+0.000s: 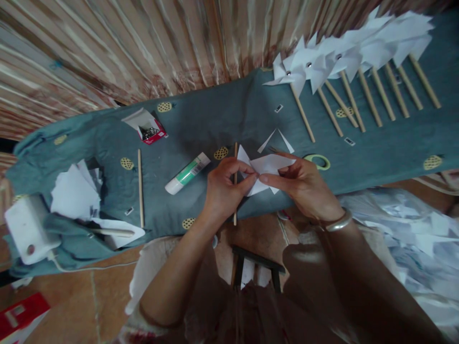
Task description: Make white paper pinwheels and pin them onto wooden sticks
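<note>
Near the table's front edge, both hands pinch a folded white paper pinwheel (pixel 268 164). My left hand (pixel 226 187) grips it close to its centre, with thumb and index finger pressed together. On its other side, my right hand (pixel 304 182) holds a blade, the thumb reaching to the centre. Whether a pin sits between the fingertips cannot be made out. A wooden stick (pixel 235 217) lies under my left hand, partly covered by it. Just beyond the hands are two thin paper slivers (pixel 286 141). Green-handled scissors (pixel 323 161) lie partly behind my right hand.
Several finished pinwheels (pixel 303 62) on sticks line the back right. A glue stick (pixel 187 173), an open box of metal pins (pixel 152 131), another wooden stick (pixel 140 188), stacked paper (pixel 77 191) and a white power block (pixel 30 229) lie leftward. Plastic-bagged paper (pixel 423 239) is at right.
</note>
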Available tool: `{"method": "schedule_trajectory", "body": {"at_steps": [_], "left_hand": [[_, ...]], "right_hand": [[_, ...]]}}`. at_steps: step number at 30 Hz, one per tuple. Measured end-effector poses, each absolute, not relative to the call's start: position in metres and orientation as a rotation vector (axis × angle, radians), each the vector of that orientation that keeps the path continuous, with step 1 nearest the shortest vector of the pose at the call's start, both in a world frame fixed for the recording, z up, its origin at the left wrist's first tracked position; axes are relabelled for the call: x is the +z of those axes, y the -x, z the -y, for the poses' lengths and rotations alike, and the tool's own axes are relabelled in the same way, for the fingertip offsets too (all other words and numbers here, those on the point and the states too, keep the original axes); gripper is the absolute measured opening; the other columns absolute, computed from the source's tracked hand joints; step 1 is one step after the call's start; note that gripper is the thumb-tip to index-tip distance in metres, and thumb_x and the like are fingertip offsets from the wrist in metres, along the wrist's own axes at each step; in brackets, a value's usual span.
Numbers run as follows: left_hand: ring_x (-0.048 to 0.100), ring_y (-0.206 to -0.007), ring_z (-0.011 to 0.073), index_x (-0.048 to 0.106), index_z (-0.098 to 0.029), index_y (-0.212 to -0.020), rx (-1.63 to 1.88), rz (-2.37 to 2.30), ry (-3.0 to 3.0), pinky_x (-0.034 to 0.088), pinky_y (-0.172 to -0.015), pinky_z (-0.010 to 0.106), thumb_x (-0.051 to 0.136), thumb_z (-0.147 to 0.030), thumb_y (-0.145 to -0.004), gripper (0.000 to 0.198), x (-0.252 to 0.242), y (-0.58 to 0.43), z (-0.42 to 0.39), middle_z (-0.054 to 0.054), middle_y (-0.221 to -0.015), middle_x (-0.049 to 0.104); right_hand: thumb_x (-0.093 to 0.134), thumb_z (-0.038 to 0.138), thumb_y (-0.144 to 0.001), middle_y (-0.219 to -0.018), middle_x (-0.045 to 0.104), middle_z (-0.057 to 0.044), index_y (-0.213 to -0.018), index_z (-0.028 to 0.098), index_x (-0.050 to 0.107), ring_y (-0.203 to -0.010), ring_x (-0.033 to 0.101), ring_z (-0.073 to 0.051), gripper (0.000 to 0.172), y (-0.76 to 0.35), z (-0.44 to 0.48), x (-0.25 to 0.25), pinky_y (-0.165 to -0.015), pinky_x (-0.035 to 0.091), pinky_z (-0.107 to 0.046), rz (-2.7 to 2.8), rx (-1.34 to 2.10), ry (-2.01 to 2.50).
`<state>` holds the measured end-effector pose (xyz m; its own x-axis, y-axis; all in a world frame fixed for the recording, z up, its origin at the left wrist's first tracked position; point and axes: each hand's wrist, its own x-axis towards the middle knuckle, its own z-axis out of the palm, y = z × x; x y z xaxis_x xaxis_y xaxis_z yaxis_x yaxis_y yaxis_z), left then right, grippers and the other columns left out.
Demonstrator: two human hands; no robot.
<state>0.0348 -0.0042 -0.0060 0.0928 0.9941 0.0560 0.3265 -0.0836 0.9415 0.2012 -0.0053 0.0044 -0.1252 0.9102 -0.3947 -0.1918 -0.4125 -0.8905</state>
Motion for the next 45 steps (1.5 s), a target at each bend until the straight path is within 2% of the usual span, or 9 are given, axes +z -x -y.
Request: {"method": "schedule_trajectory", "body": {"at_steps": [6, 12, 17, 22, 24, 29, 32, 36, 45], "left_hand": [[0.064, -0.078, 0.0160, 0.067, -0.021, -0.069, 1.041, -1.342, -1.591, 0.049, -0.079, 0.031, 0.071, -0.016, -0.076, 0.009, -0.008, -0.035, 0.004, 0.001, -0.077, 0.070], [0.064, -0.079, 0.0166, 0.066, -0.022, -0.070, 1.038, -1.361, -1.620, 0.050, -0.081, 0.033, 0.071, -0.019, -0.077, 0.009, -0.009, -0.035, 0.006, 0.001, -0.078, 0.070], [0.065, -0.088, 0.0180, 0.067, -0.023, -0.079, 1.079, -1.369, -1.653, 0.050, -0.086, 0.034, 0.070, -0.019, -0.078, 0.005, -0.012, -0.039, 0.008, 0.001, -0.087, 0.071], [0.064, -0.100, 0.0207, 0.060, -0.023, -0.118, 1.255, -1.335, -1.488, 0.050, -0.090, 0.037, 0.078, -0.024, -0.071, 0.051, -0.017, -0.045, 0.009, 0.007, -0.121, 0.067], [0.064, -0.096, 0.0203, 0.057, -0.022, -0.124, 1.259, -1.331, -1.332, 0.050, -0.087, 0.037, 0.082, -0.029, -0.068, 0.061, -0.020, -0.047, 0.009, 0.009, -0.124, 0.065], [0.060, -0.076, 0.0172, 0.069, -0.019, -0.088, 1.047, -1.245, -1.048, 0.048, -0.072, 0.032, 0.077, -0.042, -0.072, 0.029, -0.025, -0.051, 0.009, 0.003, -0.083, 0.069], [0.057, -0.069, 0.0149, 0.069, -0.018, -0.073, 1.016, -1.243, -0.972, 0.046, -0.068, 0.030, 0.076, -0.041, -0.070, 0.024, -0.024, -0.051, 0.010, 0.000, -0.071, 0.067], [0.056, -0.063, 0.0135, 0.070, -0.018, -0.070, 1.023, -1.274, -0.936, 0.044, -0.065, 0.028, 0.076, -0.035, -0.066, 0.018, -0.021, -0.052, 0.009, -0.001, -0.066, 0.067], [0.061, -0.065, 0.0143, 0.075, -0.018, -0.076, 1.018, -1.285, -0.910, 0.048, -0.066, 0.028, 0.075, -0.028, -0.065, 0.015, -0.019, -0.052, 0.008, 0.001, -0.074, 0.074]], "right_hand": [[0.089, 0.022, -0.057, -0.075, 0.075, 0.004, -0.081, 0.025, 0.068, -0.063, 0.065, -0.015, 0.031, -0.199, 0.006, 0.007, -0.058, 0.053, -0.027, 0.926, 1.655, 1.313], [0.083, 0.021, -0.060, -0.068, 0.071, 0.005, -0.085, 0.025, 0.068, -0.056, 0.061, -0.014, 0.030, -0.200, 0.006, 0.003, -0.052, 0.046, -0.026, 0.936, 1.613, 1.341], [0.079, 0.025, -0.061, -0.063, 0.067, 0.004, -0.076, 0.024, 0.068, -0.056, 0.058, -0.014, 0.018, -0.197, 0.006, 0.000, -0.050, 0.044, -0.026, 0.968, 1.572, 1.336], [0.083, 0.030, -0.060, -0.063, 0.067, 0.002, -0.065, 0.024, 0.065, -0.056, 0.057, -0.015, 0.019, -0.194, 0.003, 0.003, -0.050, 0.046, -0.027, 0.904, 1.540, 1.333], [0.086, 0.032, -0.057, -0.060, 0.064, 0.003, -0.061, 0.024, 0.061, -0.053, 0.055, -0.013, 0.026, -0.194, 0.002, 0.004, -0.049, 0.046, -0.026, 0.865, 1.543, 1.322], [0.088, 0.028, -0.057, -0.063, 0.066, 0.006, -0.070, 0.023, 0.068, -0.059, 0.060, -0.012, 0.024, -0.195, 0.002, 0.001, -0.058, 0.051, -0.025, 0.854, 1.543, 1.261], [0.085, 0.023, -0.060, -0.066, 0.069, 0.005, -0.074, 0.024, 0.070, -0.064, 0.065, -0.014, 0.020, -0.196, 0.004, -0.002, -0.063, 0.055, -0.027, 0.865, 1.523, 1.254], [0.079, 0.021, -0.066, -0.073, 0.072, 0.004, -0.081, 0.026, 0.072, -0.071, 0.069, -0.017, 0.017, -0.197, 0.005, -0.004, -0.069, 0.057, -0.030, 0.891, 1.544, 1.234], [0.079, 0.022, -0.065, -0.075, 0.074, 0.004, -0.080, 0.025, 0.069, -0.075, 0.070, -0.018, 0.019, -0.197, 0.004, -0.004, -0.072, 0.058, -0.031, 0.948, 1.503, 1.244]]}}
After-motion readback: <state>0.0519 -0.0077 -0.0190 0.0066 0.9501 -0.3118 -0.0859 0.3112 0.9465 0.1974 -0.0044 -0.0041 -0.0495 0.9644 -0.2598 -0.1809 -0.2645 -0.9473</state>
